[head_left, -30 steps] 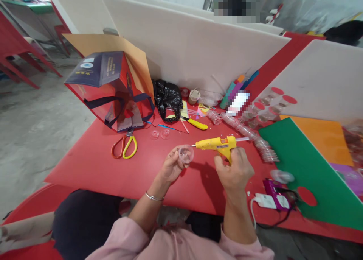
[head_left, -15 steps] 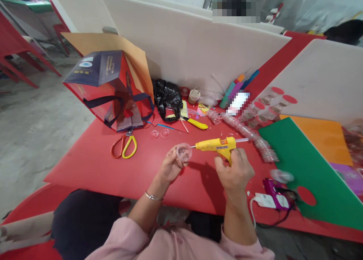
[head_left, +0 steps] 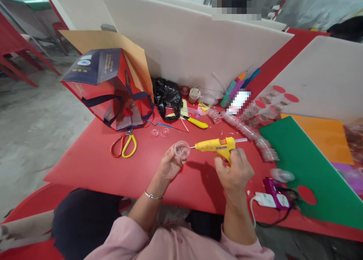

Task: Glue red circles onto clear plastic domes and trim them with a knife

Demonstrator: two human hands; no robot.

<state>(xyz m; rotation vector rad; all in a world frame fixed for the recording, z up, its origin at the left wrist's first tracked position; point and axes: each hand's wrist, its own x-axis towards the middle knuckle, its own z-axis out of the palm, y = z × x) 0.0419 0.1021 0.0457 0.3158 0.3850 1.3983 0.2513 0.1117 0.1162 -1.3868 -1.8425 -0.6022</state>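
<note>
Between the fingers of my left hand (head_left: 170,163) is a small clear plastic cup (head_left: 182,150), its open mouth tilted up toward me. My right hand (head_left: 236,169) is wrapped around the handle of a yellow hot glue gun (head_left: 214,145). The gun points left, and its metal nozzle is at the cup's right rim; whether it touches cannot be made out. A clear glue stick (head_left: 241,140) protrudes from the back of the gun. Two small clear plastic pieces (head_left: 160,133) lie on the red table beyond my left hand.
Scissors (head_left: 124,144) with red and yellow handles lie at left, before a shopping bag (head_left: 113,89). Behind are a black plastic bag (head_left: 167,97) and a yellow-handled cutter (head_left: 197,123). Nested clear cups (head_left: 249,133) stretch rightward to a green board (head_left: 309,169). A purple power strip (head_left: 276,193) sits front right.
My left hand and the cup have shifted slightly left. The glue gun has followed a little to the left, its nozzle still at the cup's rim.
</note>
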